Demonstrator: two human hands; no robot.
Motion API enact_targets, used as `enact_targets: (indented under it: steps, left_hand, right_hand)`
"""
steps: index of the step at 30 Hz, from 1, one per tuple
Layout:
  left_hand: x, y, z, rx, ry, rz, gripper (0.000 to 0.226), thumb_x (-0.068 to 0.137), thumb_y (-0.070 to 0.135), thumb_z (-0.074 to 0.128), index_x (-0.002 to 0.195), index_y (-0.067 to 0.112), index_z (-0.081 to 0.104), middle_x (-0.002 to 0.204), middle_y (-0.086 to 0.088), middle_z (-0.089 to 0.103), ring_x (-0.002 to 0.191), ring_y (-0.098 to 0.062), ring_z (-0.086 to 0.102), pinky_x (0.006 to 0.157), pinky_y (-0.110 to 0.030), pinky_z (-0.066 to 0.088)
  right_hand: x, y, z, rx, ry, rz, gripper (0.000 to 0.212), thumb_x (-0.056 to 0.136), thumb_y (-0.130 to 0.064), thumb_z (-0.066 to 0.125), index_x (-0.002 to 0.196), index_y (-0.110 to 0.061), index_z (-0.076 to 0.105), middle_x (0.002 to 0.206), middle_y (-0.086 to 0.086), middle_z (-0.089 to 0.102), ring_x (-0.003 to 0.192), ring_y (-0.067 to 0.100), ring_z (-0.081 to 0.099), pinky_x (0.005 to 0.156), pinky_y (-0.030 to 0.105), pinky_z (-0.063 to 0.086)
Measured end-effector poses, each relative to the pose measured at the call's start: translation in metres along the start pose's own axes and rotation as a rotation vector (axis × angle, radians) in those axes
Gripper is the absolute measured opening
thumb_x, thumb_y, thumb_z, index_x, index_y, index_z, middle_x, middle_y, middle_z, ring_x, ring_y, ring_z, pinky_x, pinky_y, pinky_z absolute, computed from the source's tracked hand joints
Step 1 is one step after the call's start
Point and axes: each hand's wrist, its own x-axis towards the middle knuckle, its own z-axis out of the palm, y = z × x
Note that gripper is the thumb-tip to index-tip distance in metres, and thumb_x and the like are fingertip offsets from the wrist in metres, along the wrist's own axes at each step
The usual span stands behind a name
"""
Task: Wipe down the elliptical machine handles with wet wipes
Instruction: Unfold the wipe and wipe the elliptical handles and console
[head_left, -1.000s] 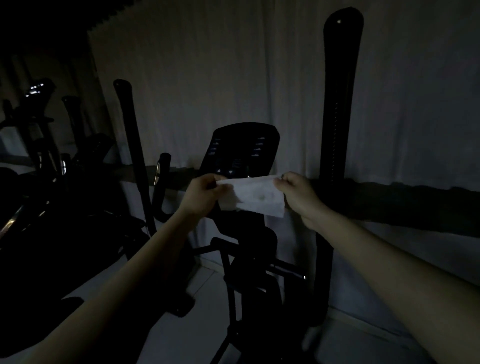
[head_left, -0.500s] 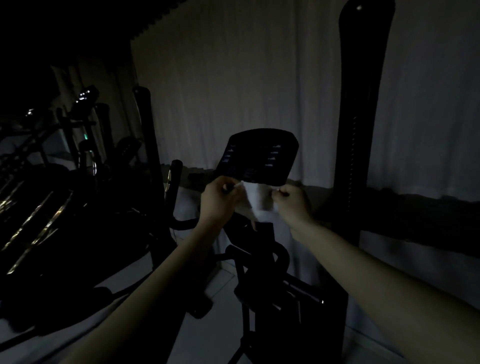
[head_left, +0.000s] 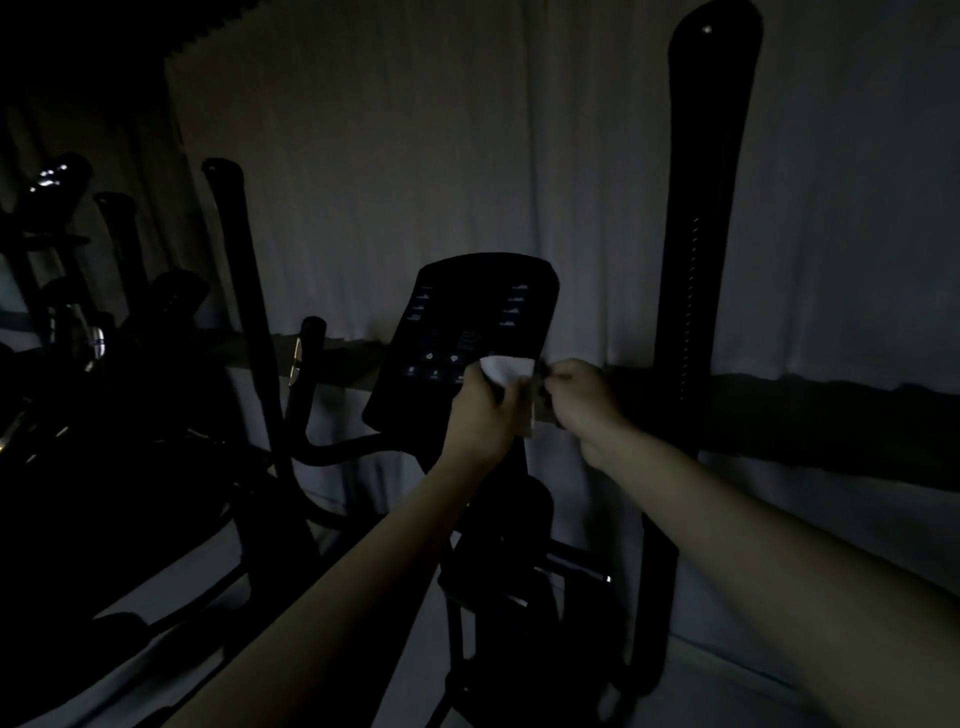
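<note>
A white wet wipe (head_left: 506, 371) is bunched in my left hand (head_left: 483, 415), just in front of the lower right corner of the elliptical's dark console (head_left: 467, 322). My right hand (head_left: 587, 400) is right beside the wipe with its fingers curled. In the dark I cannot tell whether it pinches the wipe's edge. The tall right handle (head_left: 701, 208) rises just right of my right hand. Further left stand the tall left handle (head_left: 234, 260) and a short grip (head_left: 310, 353). Neither hand touches a tall handle.
More exercise machines (head_left: 62, 260) crowd the dark left side. A pale curtain (head_left: 467, 130) hangs behind the elliptical, and its black centre post and frame (head_left: 509, 571) stand below my hands. The pale floor (head_left: 727, 675) shows at the lower right.
The wipe was stretched flat between both hands, then folded together. Now it is bunched in my left hand, and both hands have risen nearer the console.
</note>
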Motion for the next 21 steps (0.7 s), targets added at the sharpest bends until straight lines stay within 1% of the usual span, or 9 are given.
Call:
enact_targets:
  steps: [2,4,6,8,10,11,14,18,21]
  left_hand:
    - [0.008,0.004,0.001,0.023,-0.001,0.015,0.043,0.096,0.037,0.057,0.118,0.002,0.046,0.102,-0.007,0.062,0.089,-0.021,0.063,0.062,-0.026,0.046]
    - [0.013,0.009,0.001,0.075,-0.002,-0.011,0.042,0.098,0.033,0.055,0.118,-0.002,0.042,0.098,-0.007,0.057,0.083,-0.02,0.058,0.064,-0.028,0.044]
    - [0.01,0.009,0.004,0.095,0.004,-0.004,0.038,0.099,0.031,0.054,0.117,0.001,0.04,0.095,-0.008,0.057,0.073,-0.014,0.056,0.056,-0.027,0.043]
    - [-0.004,-0.002,0.01,0.099,0.009,-0.012,0.037,0.098,0.032,0.054,0.118,0.005,0.039,0.094,-0.005,0.058,0.069,-0.006,0.053,0.052,-0.018,0.039]
    - [-0.018,-0.014,0.016,0.116,0.019,-0.038,0.038,0.098,0.032,0.055,0.119,0.005,0.039,0.095,-0.002,0.056,0.069,-0.001,0.051,0.05,-0.013,0.035]
    - [-0.022,-0.018,0.017,0.133,0.02,-0.042,0.038,0.097,0.032,0.056,0.118,0.005,0.04,0.095,-0.001,0.056,0.069,-0.001,0.051,0.048,-0.011,0.034]
    - [-0.011,-0.01,0.012,0.165,0.026,-0.038,0.036,0.097,0.029,0.056,0.115,-0.001,0.044,0.095,-0.001,0.052,0.078,-0.013,0.056,0.049,-0.011,0.038]
    - [0.015,0.006,0.005,0.142,0.016,-0.007,0.023,0.099,0.02,0.054,0.1,0.001,0.041,0.078,0.004,0.051,0.066,-0.007,0.05,0.045,-0.004,0.038]
    - [0.008,-0.007,0.007,0.144,-0.032,-0.017,0.03,0.098,0.027,0.053,0.112,0.002,0.043,0.092,0.0,0.058,0.075,-0.004,0.055,0.052,-0.005,0.041]
  right_hand:
    - [-0.005,-0.003,-0.006,0.008,0.032,0.005,0.026,0.096,-0.014,0.039,0.079,-0.013,0.059,0.091,0.015,0.066,0.088,0.031,0.063,0.08,0.04,0.053]
    - [-0.003,-0.006,-0.014,0.039,0.074,0.01,0.026,0.1,-0.019,0.036,0.098,-0.009,0.061,0.091,0.01,0.059,0.084,0.026,0.056,0.077,0.032,0.046]
    - [0.001,-0.008,-0.021,0.087,0.096,0.028,0.028,0.101,-0.024,0.035,0.113,-0.011,0.058,0.091,0.004,0.056,0.082,0.021,0.054,0.08,0.033,0.047]
    - [0.003,-0.006,-0.021,0.086,0.093,0.018,0.027,0.101,-0.024,0.035,0.113,-0.012,0.056,0.086,0.0,0.055,0.077,0.018,0.052,0.08,0.033,0.048]
    - [0.0,0.002,-0.019,0.026,0.062,-0.028,0.025,0.101,-0.023,0.036,0.11,-0.011,0.057,0.089,0.003,0.057,0.081,0.02,0.055,0.077,0.032,0.046]
    - [-0.003,0.005,-0.016,-0.021,0.038,-0.051,0.025,0.101,-0.023,0.037,0.111,-0.011,0.057,0.093,0.005,0.058,0.087,0.024,0.057,0.08,0.033,0.047]
    - [-0.008,0.013,-0.015,-0.157,-0.049,-0.108,0.025,0.102,-0.022,0.035,0.114,-0.009,0.054,0.107,0.014,0.06,0.099,0.032,0.059,0.089,0.042,0.048]
    - [-0.007,0.011,-0.019,-0.312,-0.071,-0.277,0.021,0.102,-0.02,0.036,0.111,-0.009,0.052,0.109,0.014,0.06,0.094,0.03,0.058,0.083,0.044,0.049]
    - [-0.008,0.008,-0.021,-0.436,-0.065,-0.382,0.025,0.102,-0.022,0.035,0.119,-0.011,0.05,0.122,0.011,0.053,0.102,0.027,0.054,0.088,0.043,0.049]
